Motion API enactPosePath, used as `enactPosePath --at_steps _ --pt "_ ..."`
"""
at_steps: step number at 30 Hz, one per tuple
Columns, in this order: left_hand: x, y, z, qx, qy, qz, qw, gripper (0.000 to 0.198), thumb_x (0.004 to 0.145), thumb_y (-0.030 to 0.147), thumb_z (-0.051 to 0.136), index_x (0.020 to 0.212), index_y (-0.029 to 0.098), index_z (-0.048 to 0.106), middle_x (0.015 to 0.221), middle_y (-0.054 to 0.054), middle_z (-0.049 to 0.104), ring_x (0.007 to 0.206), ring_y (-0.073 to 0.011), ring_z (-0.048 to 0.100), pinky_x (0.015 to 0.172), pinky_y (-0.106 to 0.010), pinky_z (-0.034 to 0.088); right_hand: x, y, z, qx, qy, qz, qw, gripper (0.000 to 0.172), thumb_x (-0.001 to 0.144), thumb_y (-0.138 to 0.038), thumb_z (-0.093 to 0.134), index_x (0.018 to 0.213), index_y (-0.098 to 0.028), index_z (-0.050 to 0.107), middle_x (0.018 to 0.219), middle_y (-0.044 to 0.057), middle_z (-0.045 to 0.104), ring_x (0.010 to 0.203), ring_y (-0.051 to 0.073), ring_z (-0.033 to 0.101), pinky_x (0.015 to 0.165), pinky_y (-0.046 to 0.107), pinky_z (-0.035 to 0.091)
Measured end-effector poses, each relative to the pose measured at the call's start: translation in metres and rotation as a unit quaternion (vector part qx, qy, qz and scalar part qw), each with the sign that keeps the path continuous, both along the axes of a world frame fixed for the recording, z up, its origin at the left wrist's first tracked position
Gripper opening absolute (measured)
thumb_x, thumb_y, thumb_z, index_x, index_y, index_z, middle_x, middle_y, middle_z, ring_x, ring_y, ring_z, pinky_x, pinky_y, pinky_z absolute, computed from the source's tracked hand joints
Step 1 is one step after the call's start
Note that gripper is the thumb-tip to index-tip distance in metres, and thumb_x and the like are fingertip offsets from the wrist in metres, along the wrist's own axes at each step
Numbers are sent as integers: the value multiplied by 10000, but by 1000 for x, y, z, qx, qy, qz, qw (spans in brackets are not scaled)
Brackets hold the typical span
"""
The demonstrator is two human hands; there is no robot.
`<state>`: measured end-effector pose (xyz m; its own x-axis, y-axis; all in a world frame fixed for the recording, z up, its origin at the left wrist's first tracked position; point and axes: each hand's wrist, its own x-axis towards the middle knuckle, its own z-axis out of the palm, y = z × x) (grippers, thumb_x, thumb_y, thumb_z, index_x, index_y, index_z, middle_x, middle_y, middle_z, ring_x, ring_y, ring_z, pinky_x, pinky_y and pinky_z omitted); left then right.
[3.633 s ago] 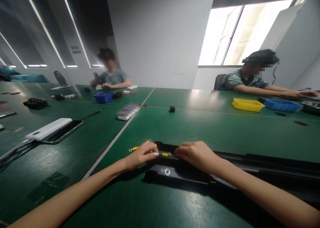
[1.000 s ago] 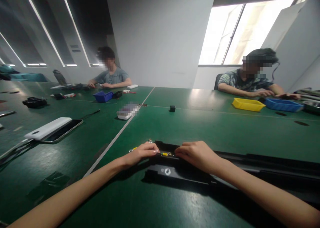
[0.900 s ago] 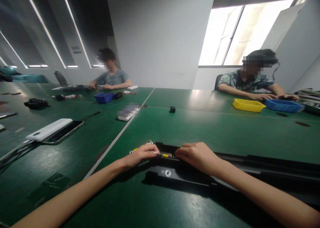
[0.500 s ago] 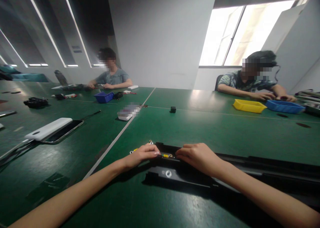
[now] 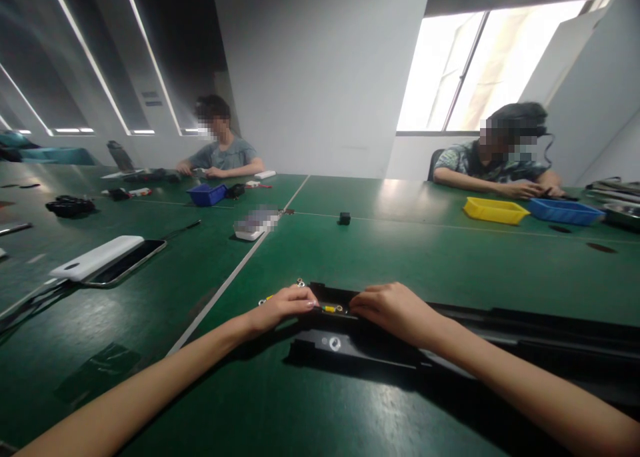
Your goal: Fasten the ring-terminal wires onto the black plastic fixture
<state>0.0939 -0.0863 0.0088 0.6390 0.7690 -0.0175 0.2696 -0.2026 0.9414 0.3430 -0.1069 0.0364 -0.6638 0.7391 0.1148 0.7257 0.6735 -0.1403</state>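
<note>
My left hand (image 5: pixel 286 306) pinches a short cable near its yellow sleeve (image 5: pixel 329 309), which ends in a ring terminal (image 5: pixel 339 309). More ring terminals (image 5: pixel 301 283) stick out behind that hand and at its left. Just right of the ring, my right hand (image 5: pixel 393 309) has its fingers bent together over a long black channel (image 5: pixel 320 290); whatever its fingertips hold is hidden. A second black piece with a round white mark (image 5: pixel 335 343) lies nearer, below both hands. The black parts run off to the right under my right forearm.
A small black cube (image 5: pixel 345 218) sits ahead. Yellow (image 5: pixel 495 211) and blue (image 5: pixel 566 213) trays are at the far right, a dark blue bin (image 5: pixel 207 195) at the far left. A white device (image 5: pixel 97 257) and phone (image 5: pixel 127 263) lie left. Two people sit across the table.
Both hands hold nearly the same pose over the black channel. The view has shifted slightly. The person at the right has drawn their hands a little to the left.
</note>
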Motion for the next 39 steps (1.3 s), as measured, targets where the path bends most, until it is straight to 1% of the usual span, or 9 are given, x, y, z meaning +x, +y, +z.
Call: enactPosePath --at_steps 12,18,28,32,39 --pt "1 -2 4 -6 -6 -3 1000 256 791 388 507 776 142 577 818 -38 524 813 -194 453 732 -265 340 0 -1 2 5 -4 5 1000 232 902 -272 472 947 -199 688 823 44 683 682 146 627 604 230 431" --pt "0 -1 2 -1 -3 -4 1000 248 797 376 506 785 140 580 834 -40 527 824 -196 459 744 -269 338 0 0 -1 17 -8 3 1000 229 904 -277 469 948 -214 685 806 27 682 657 143 624 572 229 411" --pt "-1 -1 1 4 8 -9 1000 251 811 380 490 801 143 574 853 -45 523 865 -206 450 778 -273 320 0 -1 0 19 -18 -2 1000 223 900 -273 478 959 -217 685 817 26 684 661 140 625 568 224 403" --pt "-1 -1 1 -2 2 -7 1000 248 814 378 494 804 144 574 853 -41 522 849 -200 452 764 -267 329 1 -1 0 27 -12 6 1000 230 899 -276 470 948 -222 687 802 22 683 652 136 623 559 222 395" --pt "0 0 0 2 -3 -4 1000 259 801 388 506 782 142 583 831 -38 536 825 -196 466 743 -265 353 1 0 -1 35 -11 1 999 222 895 -278 479 933 -223 691 798 19 684 641 134 621 545 220 387"
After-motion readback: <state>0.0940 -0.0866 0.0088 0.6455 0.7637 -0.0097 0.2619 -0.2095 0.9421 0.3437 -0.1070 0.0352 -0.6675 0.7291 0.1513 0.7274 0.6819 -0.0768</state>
